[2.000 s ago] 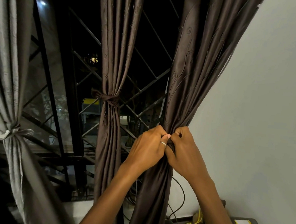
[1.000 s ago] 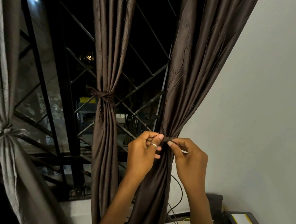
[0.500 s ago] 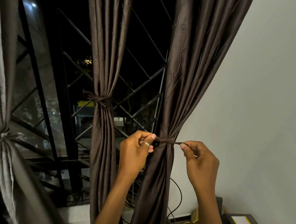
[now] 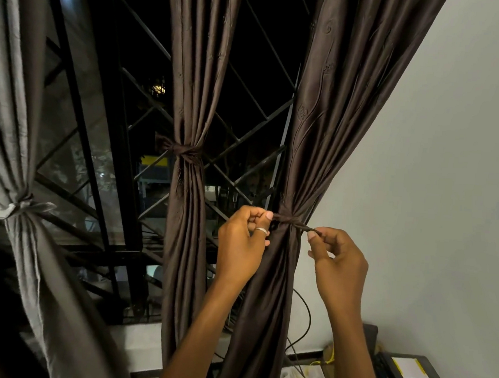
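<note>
Head view is showing a person at a window with a black metal grille. The left hand is pinching one end of a thin dark brown fabric tie, and the right hand is pinching the other end. The tie is going around the gathered waist of a dark brown pleated fabric curtain, which is hanging just beside a plain white wall. The two hands are apart, one on each side of this curtain. A silver ring is sitting on a left finger. To the left, a second brown curtain and a grey curtain are hanging, each tied at the middle. Black cables are hanging below, near a dark box with a pale label.
</note>
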`<state>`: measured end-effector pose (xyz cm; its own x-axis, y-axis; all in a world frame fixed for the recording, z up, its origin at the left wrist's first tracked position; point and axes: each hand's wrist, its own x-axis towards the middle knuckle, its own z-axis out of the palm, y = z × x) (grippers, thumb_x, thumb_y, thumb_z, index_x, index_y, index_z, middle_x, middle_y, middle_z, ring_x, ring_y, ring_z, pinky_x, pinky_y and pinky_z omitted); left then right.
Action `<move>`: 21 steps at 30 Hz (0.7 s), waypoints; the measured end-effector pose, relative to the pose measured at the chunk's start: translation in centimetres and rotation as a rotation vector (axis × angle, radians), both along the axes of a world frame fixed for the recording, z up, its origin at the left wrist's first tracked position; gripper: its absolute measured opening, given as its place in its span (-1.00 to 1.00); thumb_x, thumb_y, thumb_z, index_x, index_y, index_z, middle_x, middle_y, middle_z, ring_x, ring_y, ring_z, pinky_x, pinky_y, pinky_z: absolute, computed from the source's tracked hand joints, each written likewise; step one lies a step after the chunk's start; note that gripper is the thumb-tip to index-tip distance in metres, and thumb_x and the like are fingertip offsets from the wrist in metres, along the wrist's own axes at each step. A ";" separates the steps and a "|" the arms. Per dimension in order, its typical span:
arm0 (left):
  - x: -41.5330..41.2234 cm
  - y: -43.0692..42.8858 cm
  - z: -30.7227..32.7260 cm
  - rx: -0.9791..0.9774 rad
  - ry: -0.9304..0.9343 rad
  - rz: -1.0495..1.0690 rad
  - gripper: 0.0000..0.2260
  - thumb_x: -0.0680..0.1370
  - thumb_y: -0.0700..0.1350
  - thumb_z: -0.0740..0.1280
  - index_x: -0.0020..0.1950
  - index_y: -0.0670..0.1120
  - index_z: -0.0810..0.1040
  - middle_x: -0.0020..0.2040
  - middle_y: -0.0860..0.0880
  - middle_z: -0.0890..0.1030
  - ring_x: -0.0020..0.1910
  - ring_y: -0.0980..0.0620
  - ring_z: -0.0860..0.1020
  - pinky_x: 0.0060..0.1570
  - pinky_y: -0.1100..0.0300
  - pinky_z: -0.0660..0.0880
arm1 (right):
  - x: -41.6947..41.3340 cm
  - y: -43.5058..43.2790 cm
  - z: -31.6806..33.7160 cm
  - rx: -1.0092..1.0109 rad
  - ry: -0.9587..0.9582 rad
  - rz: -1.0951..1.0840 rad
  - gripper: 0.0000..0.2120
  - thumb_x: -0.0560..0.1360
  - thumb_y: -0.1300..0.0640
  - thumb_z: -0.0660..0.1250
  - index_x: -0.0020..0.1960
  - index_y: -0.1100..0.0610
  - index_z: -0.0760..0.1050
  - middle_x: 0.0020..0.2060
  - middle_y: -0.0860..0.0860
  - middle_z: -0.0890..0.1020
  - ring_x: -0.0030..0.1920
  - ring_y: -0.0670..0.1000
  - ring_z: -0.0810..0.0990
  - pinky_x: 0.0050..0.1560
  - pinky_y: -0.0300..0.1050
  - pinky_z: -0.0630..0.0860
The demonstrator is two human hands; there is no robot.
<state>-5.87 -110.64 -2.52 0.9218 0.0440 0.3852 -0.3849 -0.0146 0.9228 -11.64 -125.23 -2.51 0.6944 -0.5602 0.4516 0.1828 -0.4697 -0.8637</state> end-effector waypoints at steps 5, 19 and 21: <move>0.3 0.8 -0.8 0.070 0.000 0.037 -0.86 0.63 -0.08 0.35 -0.01 0.19 0.52 -0.08 0.08 0.62 -0.19 0.15 0.62 -0.16 0.03 0.66 | 0.6 0.7 -0.7 0.109 0.025 -0.018 -0.86 0.57 0.03 0.42 0.10 -0.14 0.54 0.01 -0.16 0.67 -0.02 -0.04 0.70 0.10 0.09 0.67; -0.4 6.0 -4.2 0.063 0.100 0.090 -0.88 0.62 -0.02 0.34 0.14 0.02 0.56 -0.05 0.09 0.63 -0.17 0.19 0.61 -0.12 0.04 0.66 | 1.1 6.5 -3.0 0.091 0.162 0.043 -0.87 0.60 0.05 0.37 0.15 -0.03 0.55 -0.09 -0.21 0.65 -0.10 -0.13 0.70 0.09 0.07 0.66; -0.7 7.0 -5.2 0.057 0.111 0.111 -0.88 0.62 -0.01 0.35 0.13 0.02 0.57 -0.07 0.09 0.64 -0.19 0.17 0.62 -0.13 0.02 0.65 | 1.2 7.7 -3.7 0.074 0.180 0.057 -0.88 0.60 0.05 0.37 0.13 -0.01 0.57 -0.10 -0.21 0.65 -0.10 -0.20 0.67 0.09 -0.01 0.65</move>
<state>-6.55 -103.66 -7.70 0.9496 0.1291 0.2857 -0.2733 -0.1053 0.9561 -10.45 -117.56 -6.21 0.7917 -0.5447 0.2766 0.0470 -0.3971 -0.9166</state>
